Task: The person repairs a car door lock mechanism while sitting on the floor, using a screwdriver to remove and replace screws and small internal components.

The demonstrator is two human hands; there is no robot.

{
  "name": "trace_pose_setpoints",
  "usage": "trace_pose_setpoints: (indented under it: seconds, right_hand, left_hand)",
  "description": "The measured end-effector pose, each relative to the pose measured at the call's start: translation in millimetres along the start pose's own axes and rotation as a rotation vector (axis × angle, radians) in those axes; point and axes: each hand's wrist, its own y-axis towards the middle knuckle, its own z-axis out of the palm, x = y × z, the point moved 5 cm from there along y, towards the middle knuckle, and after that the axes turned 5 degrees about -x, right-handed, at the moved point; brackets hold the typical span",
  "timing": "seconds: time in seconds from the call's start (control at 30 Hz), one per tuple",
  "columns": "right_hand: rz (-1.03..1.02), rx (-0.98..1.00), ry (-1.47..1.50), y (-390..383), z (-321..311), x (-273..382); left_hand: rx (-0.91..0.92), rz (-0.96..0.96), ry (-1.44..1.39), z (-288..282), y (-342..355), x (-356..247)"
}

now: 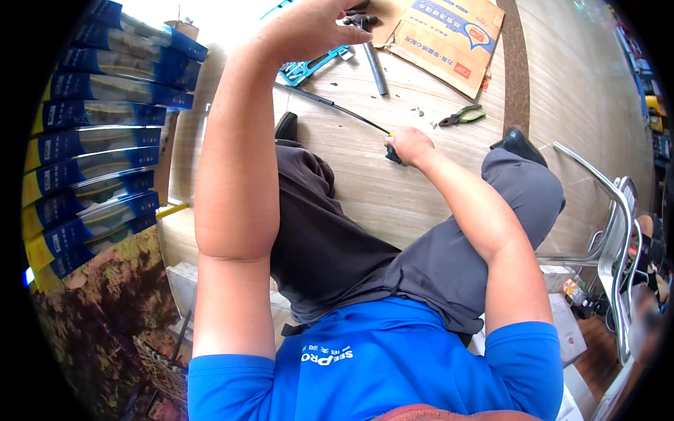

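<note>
Gripping black rod (358, 121) in right hand (414, 145); cannot tell hold of left hand (309, 28); might scatter small parts (420, 112) beyond grip by swinging it

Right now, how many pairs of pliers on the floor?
1: green-handled pliers, ahead and right of the right hand. More may be hidden behind the left forearm.

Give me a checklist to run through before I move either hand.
1. Right hand gripping the black rod: ok.
2. Left hand grip: cannot tell; its fingers run past the top edge.
3. Hammer apart from the left hand: cannot tell; they overlap in view.
4. Pliers lying flat on the floor: ok.
5. Floor free of loose bits: not ok; some lie beside the pliers.
</note>
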Motion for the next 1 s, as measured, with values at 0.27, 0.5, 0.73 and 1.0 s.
trace_pose_setpoints:
  seconds: [0.27,0.5,0.73,1.0]
  right_hand:
    - [-0.218,0.021,-0.076,-3,-3,13]
    - [-0.168,-0.003,-0.148,0,-3,7]
    - [-0.235,-0.003,-0.143,-7,-8,16]
    - [0.045,0.114,-0.219,-11,-14,20]
  left_hand:
    - [0.033,0.037,0.002,-2,-2,-6]
    - [0.042,0.131,-0.103,5,7,-2]
    - [0.024,0.026,-0.03,8,4,13]
    - [0.0,0.025,0.01,12,8,15]
